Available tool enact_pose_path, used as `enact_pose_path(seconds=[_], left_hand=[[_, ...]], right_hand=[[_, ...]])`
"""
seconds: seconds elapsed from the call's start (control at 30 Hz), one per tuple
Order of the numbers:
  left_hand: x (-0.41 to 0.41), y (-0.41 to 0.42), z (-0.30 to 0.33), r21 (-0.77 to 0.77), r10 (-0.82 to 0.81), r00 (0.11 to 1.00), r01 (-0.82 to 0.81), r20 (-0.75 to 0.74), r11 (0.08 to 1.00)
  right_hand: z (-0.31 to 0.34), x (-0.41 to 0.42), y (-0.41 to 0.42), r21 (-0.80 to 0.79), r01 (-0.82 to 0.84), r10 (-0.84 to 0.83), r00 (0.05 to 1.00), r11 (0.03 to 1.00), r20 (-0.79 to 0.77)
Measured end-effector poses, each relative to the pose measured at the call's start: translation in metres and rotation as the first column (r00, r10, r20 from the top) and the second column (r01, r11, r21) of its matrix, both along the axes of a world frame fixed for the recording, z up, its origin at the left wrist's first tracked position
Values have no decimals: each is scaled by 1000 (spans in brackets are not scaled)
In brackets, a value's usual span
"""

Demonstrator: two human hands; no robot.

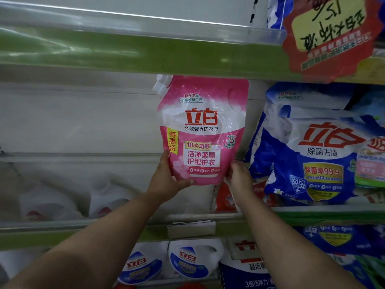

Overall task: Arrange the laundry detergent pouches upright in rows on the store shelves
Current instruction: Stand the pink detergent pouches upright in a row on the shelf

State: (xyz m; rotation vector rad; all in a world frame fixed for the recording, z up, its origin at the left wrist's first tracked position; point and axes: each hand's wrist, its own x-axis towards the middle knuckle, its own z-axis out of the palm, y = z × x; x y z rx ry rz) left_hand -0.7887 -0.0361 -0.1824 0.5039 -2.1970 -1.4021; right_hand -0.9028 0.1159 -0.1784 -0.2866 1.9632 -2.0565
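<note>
Left of fingers: white jugs with red labels (52, 207), blurred, lying on middle shelf (83, 223). Left hand (166, 180) grips lower left corner of glossy pink plastic detergent pouch with white corner spout (203, 130); thumb across front, fingers curled behind. Pouch upright, label outward, raised above middle shelf, top near green-edged upper shelf (125, 53). Right hand (239, 180) pinches lower right corner; fingers curled round edge. Right of fingers: blue-and-white detergent pouches (308, 147), leaning, just beside pink pouch. Above them: red price sign (331, 34).
</note>
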Motion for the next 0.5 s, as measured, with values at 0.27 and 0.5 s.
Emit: enact_pose_path(seconds=[0.27,0.5], left_hand=[[3,6,0,28,49,999,-49,6,998],[15,5,4,14,52,998,-53,44,999]], right_hand=[[0,-2,-4,151,149,-134,986,977,-103],[5,18,-11,50,395,-382,908,917,-173]])
